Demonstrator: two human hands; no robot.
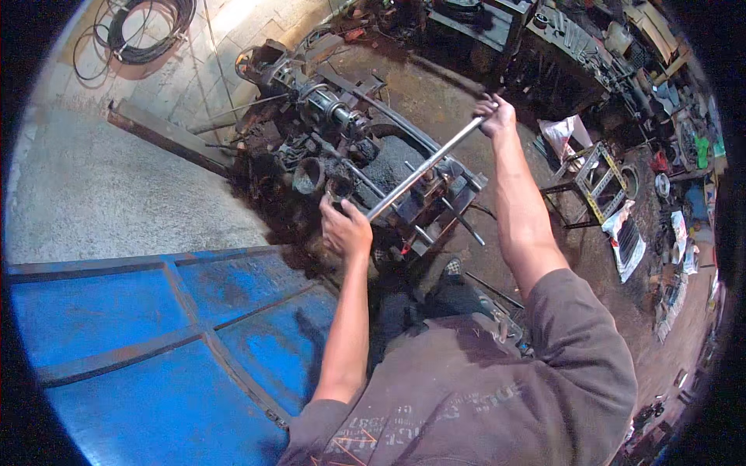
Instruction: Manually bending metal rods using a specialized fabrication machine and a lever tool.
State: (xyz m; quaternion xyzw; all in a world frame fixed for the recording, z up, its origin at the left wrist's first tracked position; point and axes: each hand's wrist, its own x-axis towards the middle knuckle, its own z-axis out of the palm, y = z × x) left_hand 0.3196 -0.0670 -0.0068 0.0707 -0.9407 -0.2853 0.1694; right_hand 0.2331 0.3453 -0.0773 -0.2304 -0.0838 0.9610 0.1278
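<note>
A long, shiny metal bar (427, 165) slants across in front of me above a greasy machine (388, 167). My right hand (497, 116) is closed round its upper, far end. The lower end of the bar runs in behind my left hand (346, 229), whose fingers are curled there beside the machine's near left side. My left palm and the very end of the bar are hidden. Close to the left fingertips is a round, open metal cup or pipe mouth (309, 175). Dark grit or shavings lie in the machine's bed, between parallel metal rods.
Blue metal panels (101, 311) with dark ribs lie at the lower left. A steel beam (167, 138) and coiled black hose (148, 31) rest on the floor. Right of me stand a small metal frame stool (594, 182), white bags (624, 241) and a cluttered tool bench (563, 50).
</note>
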